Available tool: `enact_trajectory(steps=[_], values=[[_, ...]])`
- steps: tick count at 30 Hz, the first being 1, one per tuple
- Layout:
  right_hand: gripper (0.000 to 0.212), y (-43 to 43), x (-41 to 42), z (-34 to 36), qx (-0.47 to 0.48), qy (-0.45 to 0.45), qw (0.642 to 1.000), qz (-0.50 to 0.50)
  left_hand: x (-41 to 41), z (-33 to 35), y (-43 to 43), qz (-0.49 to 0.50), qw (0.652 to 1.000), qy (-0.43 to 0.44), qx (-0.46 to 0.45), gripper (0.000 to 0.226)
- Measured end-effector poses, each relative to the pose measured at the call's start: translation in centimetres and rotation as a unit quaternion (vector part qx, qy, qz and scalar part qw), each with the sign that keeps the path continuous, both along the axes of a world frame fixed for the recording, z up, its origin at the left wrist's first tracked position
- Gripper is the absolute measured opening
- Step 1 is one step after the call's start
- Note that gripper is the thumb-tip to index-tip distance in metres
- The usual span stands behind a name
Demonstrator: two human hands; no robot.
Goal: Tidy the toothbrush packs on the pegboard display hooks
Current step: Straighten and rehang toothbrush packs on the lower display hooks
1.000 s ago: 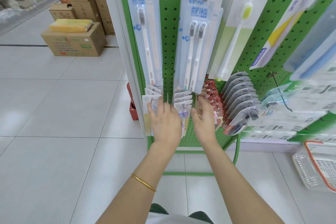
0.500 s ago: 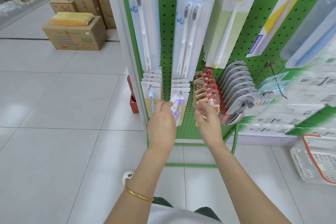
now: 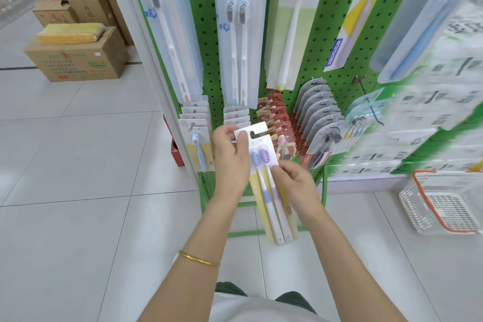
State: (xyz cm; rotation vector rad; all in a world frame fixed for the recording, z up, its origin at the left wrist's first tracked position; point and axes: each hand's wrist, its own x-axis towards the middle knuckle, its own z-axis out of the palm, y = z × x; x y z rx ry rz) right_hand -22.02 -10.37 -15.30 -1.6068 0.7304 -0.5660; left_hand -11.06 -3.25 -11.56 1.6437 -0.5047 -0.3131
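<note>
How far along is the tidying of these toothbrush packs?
Done: the single-brush packs hang in a neat row. In hand: the left hand and right hand hold a twin pack off its hook. Left: hanging it with the matching packs behind.

Cardboard box [image 3: 78,60], yellow bundle [image 3: 70,34] atop, white basket [image 3: 415,204], tiled floor [image 3: 65,191]

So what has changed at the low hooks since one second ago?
The left hand and right hand, which were reaching among the hanging packs, now hold a twin toothbrush pack, pulled off its hook toward the person. The single blue toothbrush pack beside it still hangs.
</note>
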Motion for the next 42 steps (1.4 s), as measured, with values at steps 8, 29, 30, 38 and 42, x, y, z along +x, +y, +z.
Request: enact_trajectory(steps=[8,29,30,38,42], values=[[0.022,0.6,0.4,0.9,0.024,-0.074,0.994,-0.074,-1.9,-0.8,-1.5,-0.078,0.996,-0.032,0.026,0.045],[0.023,-4.6,-2.6,2.2,0.205,-0.195,0.919,-0.274,-5.1,-2.6,-0.9,-0.399,0.872,-0.15,0.241,0.109],[0.023,-4.7,-2.6,2.2,0.209,-0.2,0.915,-0.282,-5.2,-2.4,-0.9,-0.398,0.865,-0.168,0.257,0.112],[0.024,-4.9,-2.1,1.9,0.244,-0.24,0.871,-0.351,-5.6,-2.1,-1.1,-0.361,0.8,-0.349,0.329,0.108],[0.023,-4.4,-1.8,2.4,0.273,-0.286,0.855,-0.336,-5.7,-2.3,-1.3,-0.345,0.782,-0.367,0.366,0.114]])
